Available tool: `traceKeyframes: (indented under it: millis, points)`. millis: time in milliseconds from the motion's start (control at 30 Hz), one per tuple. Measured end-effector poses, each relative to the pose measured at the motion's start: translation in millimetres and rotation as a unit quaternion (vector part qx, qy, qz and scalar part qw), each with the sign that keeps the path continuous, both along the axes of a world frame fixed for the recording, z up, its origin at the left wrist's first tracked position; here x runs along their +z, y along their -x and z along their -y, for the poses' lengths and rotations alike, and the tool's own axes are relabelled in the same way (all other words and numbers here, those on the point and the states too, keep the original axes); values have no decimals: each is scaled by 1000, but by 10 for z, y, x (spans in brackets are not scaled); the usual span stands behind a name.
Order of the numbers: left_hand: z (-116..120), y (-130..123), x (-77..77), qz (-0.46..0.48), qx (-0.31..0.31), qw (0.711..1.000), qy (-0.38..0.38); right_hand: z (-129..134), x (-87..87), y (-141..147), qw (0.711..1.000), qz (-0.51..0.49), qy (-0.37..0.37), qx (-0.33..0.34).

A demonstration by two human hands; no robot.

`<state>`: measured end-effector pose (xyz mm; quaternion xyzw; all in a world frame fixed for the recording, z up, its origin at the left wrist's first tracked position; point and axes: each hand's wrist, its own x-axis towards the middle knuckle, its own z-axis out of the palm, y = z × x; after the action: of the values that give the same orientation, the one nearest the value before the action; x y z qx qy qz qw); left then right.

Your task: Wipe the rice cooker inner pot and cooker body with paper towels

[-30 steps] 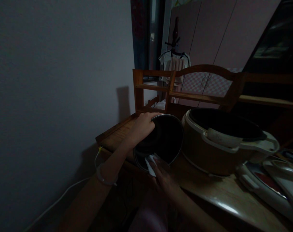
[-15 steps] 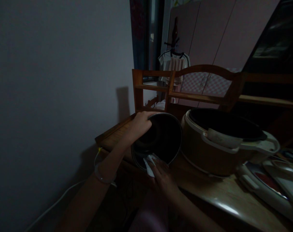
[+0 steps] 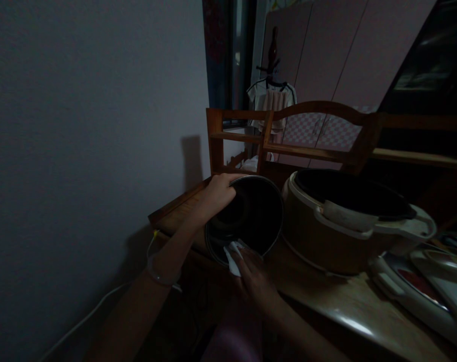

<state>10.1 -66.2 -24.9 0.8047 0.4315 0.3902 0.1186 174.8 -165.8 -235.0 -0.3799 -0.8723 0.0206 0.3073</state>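
Observation:
A dark round inner pot [image 3: 262, 216] is tilted on its side, its mouth facing me, at the left part of the wooden desk. My left hand [image 3: 219, 193] grips its upper left rim, with the thumb inside. At the lower rim, my right hand [image 3: 253, 271] holds a white cloth [image 3: 233, 259] against the pot's inner edge. Just to the right stands a cooker body [image 3: 326, 244] with a pale rim and a dark open top.
The cooker's lid [image 3: 413, 296] lies on the desk [image 3: 326, 296] at the right. Behind rises a wooden shelf frame [image 3: 319, 106]. A wall [image 3: 100, 125] bounds the left, and a white cable [image 3: 96, 306] hangs below the desk's left end.

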Motion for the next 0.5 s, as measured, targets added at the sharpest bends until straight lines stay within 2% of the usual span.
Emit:
traceKeyframes:
  millis: [100,233,400,500]
  points:
    - [-33,43,-27,4,-5,1000,2,-32,-29,2,1000,14,-13,2]
    - [-111,147,-42,5,-44,999,8,-80,-44,16,998,33,-42,11]
    - [-212,278,30,-27,-91,994,57,-89,44,44,997,39,-72,6]
    - [-183,296,75,-35,-109,990,78,-68,104,52,997,45,-68,-4]
